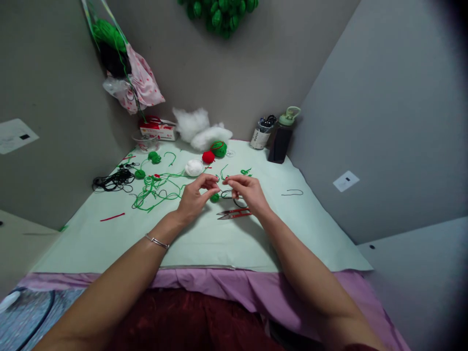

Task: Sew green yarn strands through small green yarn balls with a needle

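Grey walls [226, 73] close in on a pale table [197, 246] with a purple cloth [204, 282] along its near edge. On the left wall is a card [18, 136]; nearer the corner hangs a pink bag [144, 80], with bright green yarn [108, 34] above it. Below, at the table's left, lie a black tangle [114, 180] and, closer in, a red strand [112, 217]. A clear cup [146, 143] stands before a box [161, 131]. Green strands [146, 202] sprawl towards the middle, where white stuffing [199, 127] sits behind a white ball [193, 167], a red ball [208, 157] and a green ball [219, 149].

The left hand [199, 195] has thumb and forefinger brought close; what they pinch, if anything, cannot be told. Between the hands, just by the fingertips, is a dark strand [226, 197]. Snips [230, 215] lie beneath, points leftward. The right hand [250, 195] has its fingers curled, thumb near forefinger, its hold likewise unclear. Further right stand a pot [260, 137] and a bottle [281, 142], and a thin black thread [292, 193] lies bent on the table.
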Available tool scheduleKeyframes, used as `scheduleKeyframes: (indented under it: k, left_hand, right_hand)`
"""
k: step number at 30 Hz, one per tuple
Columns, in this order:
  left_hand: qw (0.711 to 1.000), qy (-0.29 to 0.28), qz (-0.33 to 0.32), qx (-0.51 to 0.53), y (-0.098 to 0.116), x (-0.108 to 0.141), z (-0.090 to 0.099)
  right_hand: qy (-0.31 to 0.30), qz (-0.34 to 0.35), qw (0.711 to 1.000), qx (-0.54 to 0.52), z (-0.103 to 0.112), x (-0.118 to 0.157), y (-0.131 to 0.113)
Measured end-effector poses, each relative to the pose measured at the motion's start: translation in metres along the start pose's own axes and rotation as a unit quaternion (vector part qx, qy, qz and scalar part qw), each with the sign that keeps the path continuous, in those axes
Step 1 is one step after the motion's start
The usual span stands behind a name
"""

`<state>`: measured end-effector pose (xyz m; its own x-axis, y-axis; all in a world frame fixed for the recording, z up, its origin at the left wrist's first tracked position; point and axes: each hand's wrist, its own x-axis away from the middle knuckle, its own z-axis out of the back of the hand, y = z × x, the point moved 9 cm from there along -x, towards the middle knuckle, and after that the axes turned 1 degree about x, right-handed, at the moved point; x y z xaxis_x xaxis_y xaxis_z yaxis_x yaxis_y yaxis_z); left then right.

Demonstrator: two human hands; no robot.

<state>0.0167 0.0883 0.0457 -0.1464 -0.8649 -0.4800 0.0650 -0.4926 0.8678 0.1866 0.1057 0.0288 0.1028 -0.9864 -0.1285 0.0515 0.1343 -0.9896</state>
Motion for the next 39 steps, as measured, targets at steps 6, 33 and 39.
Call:
scheduleKeyframes:
  k: [6, 33, 39]
  left_hand:
    - [0.999, 0.04, -0.009, -0.029, -0.001, -0.001, 0.01]
    - [0.995, -0.043, 0.092, 0.007, -0.021, 0.0, -0.009]
    - [0.995, -0.052, 0.088, -0.008, -0.018, 0.0, -0.01]
  right_hand:
    - [-0.102, -0.069, 0.992, -0.034, -0.036, 0.013, 0.011]
    - [-0.02, 0.194, 0.952, 0.236, -0.027, 0.024, -0.033]
    - [-0.005, 0.105, 0.986, 0.131, -0.015, 0.013, -0.017]
